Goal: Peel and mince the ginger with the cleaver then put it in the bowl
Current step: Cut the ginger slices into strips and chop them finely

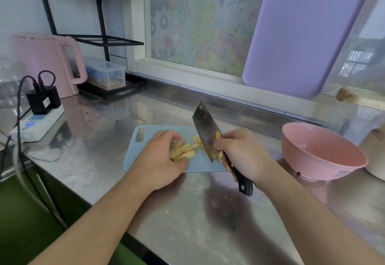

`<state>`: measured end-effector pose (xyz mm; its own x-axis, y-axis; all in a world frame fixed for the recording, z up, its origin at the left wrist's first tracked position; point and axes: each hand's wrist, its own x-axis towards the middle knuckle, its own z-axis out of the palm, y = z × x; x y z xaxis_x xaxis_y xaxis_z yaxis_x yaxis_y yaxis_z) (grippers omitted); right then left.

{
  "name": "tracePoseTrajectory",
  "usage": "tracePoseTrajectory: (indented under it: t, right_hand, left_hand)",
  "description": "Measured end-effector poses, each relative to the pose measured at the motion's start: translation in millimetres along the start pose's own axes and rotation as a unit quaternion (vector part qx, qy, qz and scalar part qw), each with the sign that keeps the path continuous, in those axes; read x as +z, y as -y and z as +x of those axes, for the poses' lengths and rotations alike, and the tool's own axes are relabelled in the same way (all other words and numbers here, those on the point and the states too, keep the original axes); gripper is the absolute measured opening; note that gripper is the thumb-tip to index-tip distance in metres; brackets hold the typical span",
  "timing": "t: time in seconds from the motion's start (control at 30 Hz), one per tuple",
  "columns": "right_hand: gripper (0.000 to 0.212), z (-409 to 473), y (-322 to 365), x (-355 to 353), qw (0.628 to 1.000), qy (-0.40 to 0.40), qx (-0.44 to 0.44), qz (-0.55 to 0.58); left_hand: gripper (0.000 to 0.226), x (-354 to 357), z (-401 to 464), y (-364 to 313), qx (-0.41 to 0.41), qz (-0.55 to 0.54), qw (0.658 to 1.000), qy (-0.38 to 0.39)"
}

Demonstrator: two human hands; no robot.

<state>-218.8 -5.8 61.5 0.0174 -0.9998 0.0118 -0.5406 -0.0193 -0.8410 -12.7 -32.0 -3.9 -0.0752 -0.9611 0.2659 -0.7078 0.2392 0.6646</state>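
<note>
Yellow ginger strips (pixel 183 151) lie in a bundle on the pale blue cutting board (pixel 145 139) on the steel counter. My left hand (pixel 160 158) curls over their left end and holds them down. Small minced bits (pixel 196 139) sit just beyond the strips beside the blade. My right hand (pixel 243 156) grips the black handle of the cleaver (pixel 206 129); its blade tilts up to the far side, with the near edge down on the board right of the strips. A pink bowl (pixel 320 154) stands to the right, and its inside looks bare.
A pink kettle (pixel 48 62), a white power strip (pixel 39 123) with black plugs and cables, and a clear box (pixel 108 73) under a black rack stand at the left. A purple board (pixel 302 31) leans on the window. A white pot (pixel 375 158) stands right of the bowl.
</note>
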Motion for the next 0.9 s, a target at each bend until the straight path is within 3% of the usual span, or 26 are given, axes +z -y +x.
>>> tracePoseTrajectory:
  t: [0.3,0.5,0.67,0.9]
  right_hand:
    - [0.022,-0.9,-0.7,5.5,0.996,0.025,0.001,-0.089]
    - [0.026,-3.3,3.9,4.3,0.998,0.023,-0.004,-0.065]
    - [0.026,-2.6,0.9,6.9,0.996,0.014,-0.012,-0.082]
    - [0.026,-4.5,1.8,9.4,0.994,0.033,-0.015,-0.105]
  left_hand:
    - [0.040,2.3,3.6,6.0,0.048,-0.002,0.999,-0.004]
    - [0.035,4.2,5.5,8.8,0.053,-0.018,0.998,-0.009]
    - [0.018,5.8,5.7,6.4,0.046,-0.002,0.999,-0.020]
    - [0.030,1.9,2.0,2.9,0.029,-0.012,0.999,-0.022]
